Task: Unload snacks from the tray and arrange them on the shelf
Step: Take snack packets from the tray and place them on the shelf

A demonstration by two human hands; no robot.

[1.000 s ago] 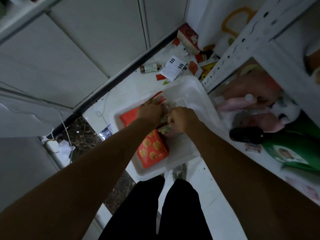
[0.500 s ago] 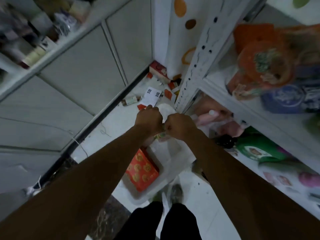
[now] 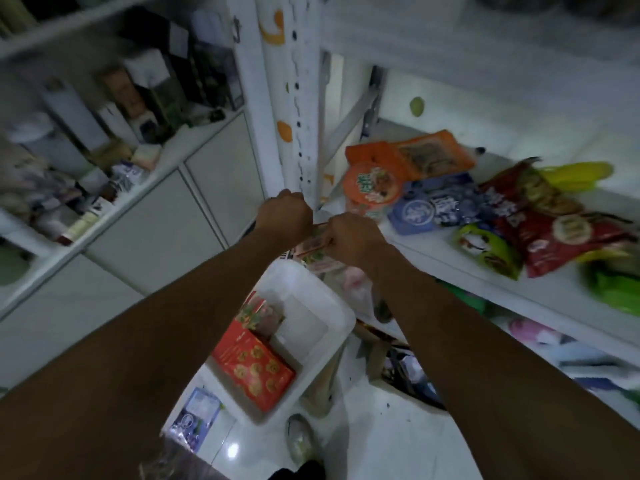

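Observation:
My left hand [image 3: 284, 216] and my right hand [image 3: 353, 239] together grip a small stack of snack packets [image 3: 313, 245], held in the air just left of the white shelf [image 3: 450, 258]. Below them the white tray [image 3: 313, 355] sits on the floor. In it lie a red cookie box [image 3: 254, 365] and a smaller red packet [image 3: 258, 311]. On the shelf lie an orange round pack [image 3: 372, 188], a blue pack [image 3: 433, 209], a red bag [image 3: 540, 223] and a green pack [image 3: 485, 247].
A white perforated shelf post [image 3: 301, 109] stands right behind my hands. At the left, a counter [image 3: 104, 209] holds boxes and bottles above grey cabinet doors. A lower shelf at the right holds pink and green items. A blue-white packet [image 3: 195, 415] lies on the floor.
Both hands have lifted the snack packets out of the tray up to shelf height. My view has tilted up, so the shelf with its snack bags now shows.

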